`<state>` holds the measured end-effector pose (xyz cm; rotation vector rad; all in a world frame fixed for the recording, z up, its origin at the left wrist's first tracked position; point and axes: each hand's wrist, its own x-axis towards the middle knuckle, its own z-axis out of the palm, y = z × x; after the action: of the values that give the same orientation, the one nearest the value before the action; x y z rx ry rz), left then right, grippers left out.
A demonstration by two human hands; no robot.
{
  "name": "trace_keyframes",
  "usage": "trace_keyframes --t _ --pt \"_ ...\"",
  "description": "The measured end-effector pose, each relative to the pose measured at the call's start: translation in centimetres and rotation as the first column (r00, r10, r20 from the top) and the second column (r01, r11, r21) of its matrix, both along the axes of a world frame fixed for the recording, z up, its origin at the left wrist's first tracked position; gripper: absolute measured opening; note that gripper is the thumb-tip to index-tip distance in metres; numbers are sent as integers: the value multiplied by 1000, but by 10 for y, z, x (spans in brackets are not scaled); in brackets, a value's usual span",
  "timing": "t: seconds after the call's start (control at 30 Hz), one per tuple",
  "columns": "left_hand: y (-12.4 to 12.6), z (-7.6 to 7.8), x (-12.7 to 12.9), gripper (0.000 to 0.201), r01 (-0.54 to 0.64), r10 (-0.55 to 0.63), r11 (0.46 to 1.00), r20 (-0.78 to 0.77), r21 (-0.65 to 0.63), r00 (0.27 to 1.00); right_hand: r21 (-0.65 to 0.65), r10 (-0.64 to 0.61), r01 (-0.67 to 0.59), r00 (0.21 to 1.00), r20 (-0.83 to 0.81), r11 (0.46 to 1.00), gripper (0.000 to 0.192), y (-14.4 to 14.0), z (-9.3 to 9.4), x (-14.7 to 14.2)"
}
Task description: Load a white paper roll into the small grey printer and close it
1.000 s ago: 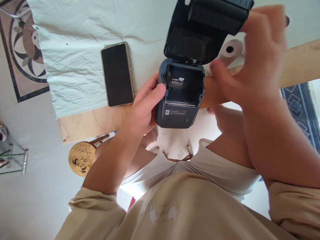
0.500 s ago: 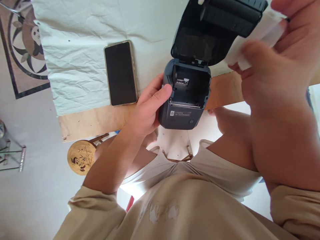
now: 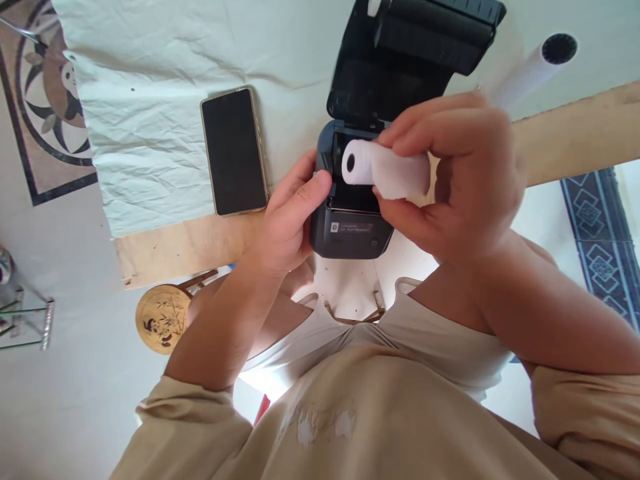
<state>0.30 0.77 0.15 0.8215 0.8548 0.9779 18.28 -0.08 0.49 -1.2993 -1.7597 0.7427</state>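
1. Near the center of the frame, the left hand (image 3: 293,220) grips a dark printer (image 3: 345,240) by its side — thumb at the rim of the open compartment (image 3: 353,197), fingers largely hidden behind — a hold that appears meant to steady the boxy, round-cornered plastic body while leaving its opening uncovered.

2. Right of center, the right hand (image 3: 460,173) pinches a white paper roll (image 3: 400,177) between thumb and fingertips, a narrow grip closed on the paper. The roll hangs sideways over the compartment, its dark hollow core facing left, presumably angled to match the opening's width; whether it touches the inside cannot be told. Its smooth sheet bulges loosely near the fingers.

3. At top center, the printer's lid (image 3: 390,80) stands swung back, glossy black with a ribbed edge, seemingly clear of the hand's path.

4. Upper right, a second white roll (image 3: 527,77) lies on the table, a slim cylinder with a dark end.

5. Left of center, a phone (image 3: 235,153), screen dark, rests on creased pale cloth (image 3: 150,133) — apparently set aside — near the bare wooden edge (image 3: 200,245).
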Motion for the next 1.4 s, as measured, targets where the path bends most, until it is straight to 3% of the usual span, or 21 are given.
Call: trace_keyframes --t 0.03,0.1,0.17,0.33,0.43,0.57,0.67,0.8,0.97,1.07,1.2,1.33,1.4 --pt "0 -1 0 26 6 -6 1000 -5 -1 1000 138 -13 6 999 52 990 29 1 1 -4" --pt "1 -2 -1 28 26 -26 1000 -11 2 1000 393 -54 -11 987 155 920 32 5 1 -8" --pt "2 -4 -3 28 37 -37 999 -11 11 999 477 -62 -47 976 210 877 33 8 1 -11" --pt "3 -8 -4 26 45 -48 997 45 66 998 447 -28 -84 971 238 891 18 12 -2 -9" --pt "3 -10 -4 24 61 -67 995 65 81 996 529 -47 -100 965 257 843 16 10 -1 -6" --pt "6 -17 -6 24 63 -76 990 98 129 992 569 62 -217 958 280 793 14 4 2 -5" --pt "8 -24 -8 43 58 -72 985 80 165 994 562 107 -276 943 315 780 13 -2 1 -9" --pt "7 -28 -9 76 67 -63 981 -28 182 998 523 116 -312 921 372 793 10 -5 -1 -11" --pt "5 -25 -10 87 78 -61 979 -100 187 993 505 93 -233 954 286 831 8 -3 1 -5" --pt "6 -26 -11 90 96 -72 972 -118 215 990 444 47 -172 960 277 879 12 -2 3 -2" --pt "6 -28 -12 83 126 -115 960 -61 250 992 349 58 -179 942 329 920 18 -3 4 -2" --pt "5 -27 -11 70 103 -103 959 -15 266 995 363 111 -210 955 276 908 20 -1 2 1" --pt "5 -26 -11 74 96 -85 961 -53 259 995 415 17 -87 985 170 906 22 3 0 4"
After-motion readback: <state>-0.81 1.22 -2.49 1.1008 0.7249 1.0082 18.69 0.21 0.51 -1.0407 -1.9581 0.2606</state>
